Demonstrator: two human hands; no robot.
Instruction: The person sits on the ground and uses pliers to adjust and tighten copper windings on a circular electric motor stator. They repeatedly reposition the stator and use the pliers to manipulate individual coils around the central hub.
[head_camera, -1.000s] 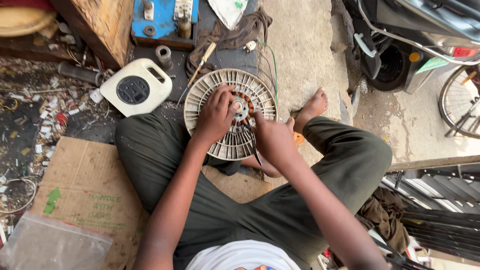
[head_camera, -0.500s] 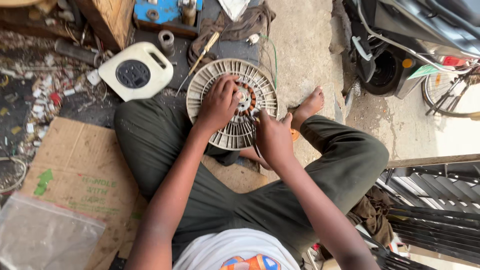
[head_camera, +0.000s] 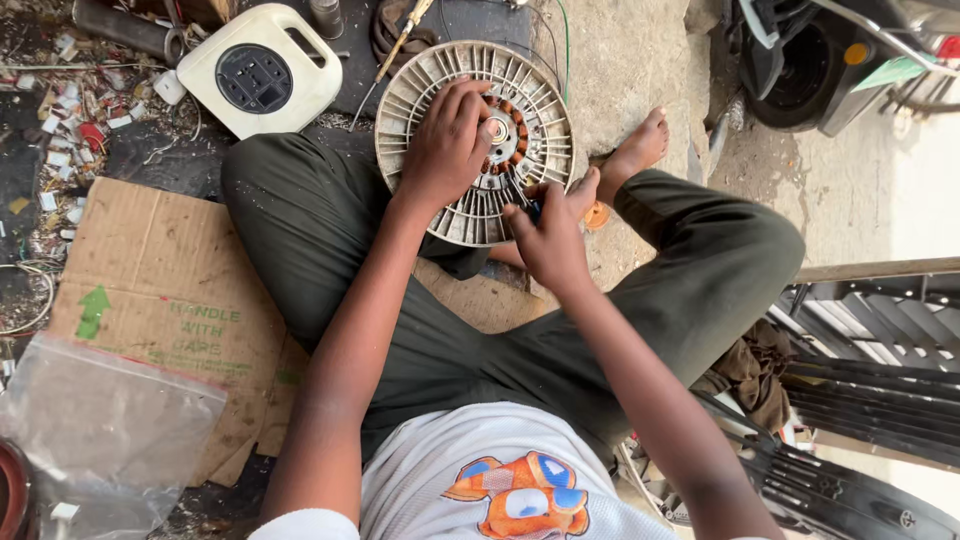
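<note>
A round white ribbed fan motor housing (head_camera: 540, 110) with copper windings at its hub rests on my crossed legs. My left hand (head_camera: 445, 145) lies flat over its left half, fingers curled toward the hub, holding it steady. My right hand (head_camera: 548, 232) is closed around a small dark-handled tool at the housing's lower right edge, its tip against the ribs. I sit on the ground in dark green trousers, my bare foot (head_camera: 632, 152) beside the housing.
A white cable reel with a black socket (head_camera: 258, 70) lies at the upper left, a screwdriver (head_camera: 400, 40) beyond the housing. Flattened cardboard (head_camera: 170, 290) and a clear plastic bag (head_camera: 95, 430) sit to my left. A scooter wheel (head_camera: 800, 70) stands at upper right, black grilles (head_camera: 880, 340) on the right.
My right hand has dropped from near the hub to the housing's lower right edge. The view has tilted, bringing my lap closer. My left hand stays on the housing.
</note>
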